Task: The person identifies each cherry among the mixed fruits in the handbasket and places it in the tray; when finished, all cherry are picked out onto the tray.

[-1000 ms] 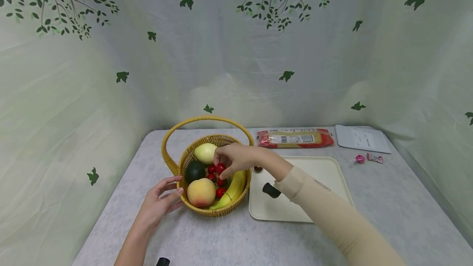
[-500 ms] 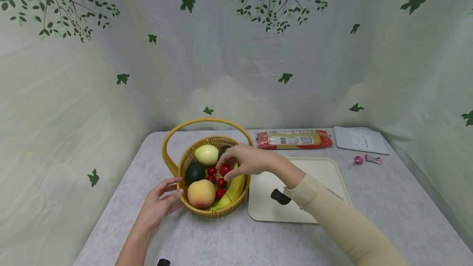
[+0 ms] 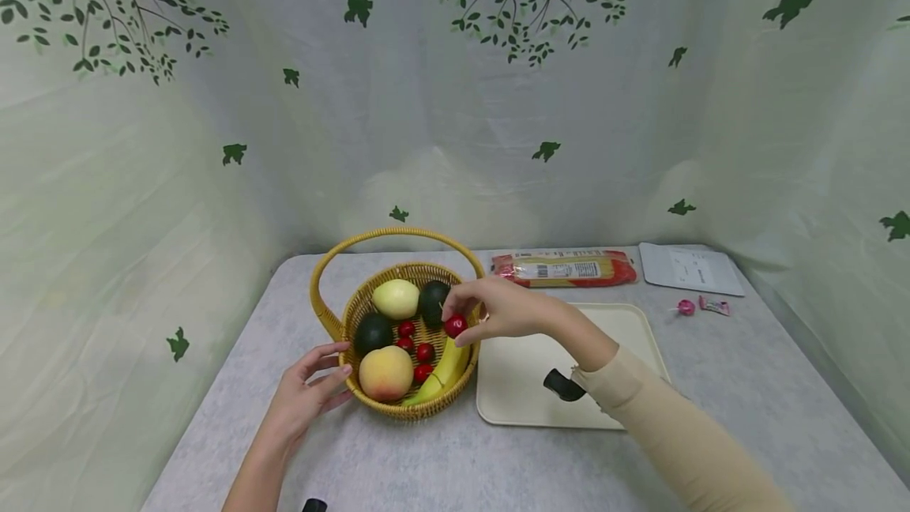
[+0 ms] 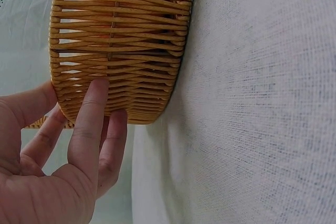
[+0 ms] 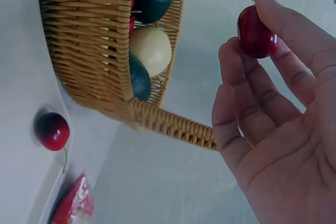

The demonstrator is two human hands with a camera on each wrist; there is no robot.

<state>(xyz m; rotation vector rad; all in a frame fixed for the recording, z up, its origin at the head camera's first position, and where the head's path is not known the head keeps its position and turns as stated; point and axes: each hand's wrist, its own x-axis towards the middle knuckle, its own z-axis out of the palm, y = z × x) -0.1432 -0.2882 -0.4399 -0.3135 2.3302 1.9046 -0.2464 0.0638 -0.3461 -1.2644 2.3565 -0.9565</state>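
A red cherry (image 3: 456,326) is pinched between the thumb and fingertips of my right hand (image 3: 501,308), over the right side of the yellow wicker basket (image 3: 407,411). The right wrist view shows the same cherry (image 5: 255,32) apart from the basket. My left hand (image 3: 306,389) touches the basket's left side, its fairly straight fingers (image 4: 90,119) against the woven wall. Inside the basket lie a peach (image 3: 386,374), a banana (image 3: 449,370), a pale yellow fruit (image 3: 396,299), two dark green fruits (image 3: 373,333) and several more cherries (image 3: 425,352).
Right of the basket is a cream tray (image 3: 508,401), partly under my right forearm. Another cherry (image 5: 52,131) rests on it. Behind stand a red-and-yellow packet (image 3: 565,269) and a grey flat sheet (image 3: 691,269). A lollipop (image 3: 686,307) and a wrapped candy (image 3: 714,306) lie at right.
My right hand has drawn to the right with the cherry, from the basket's middle to over its right side, uncovering the second dark green fruit. The left hand stays at the basket.
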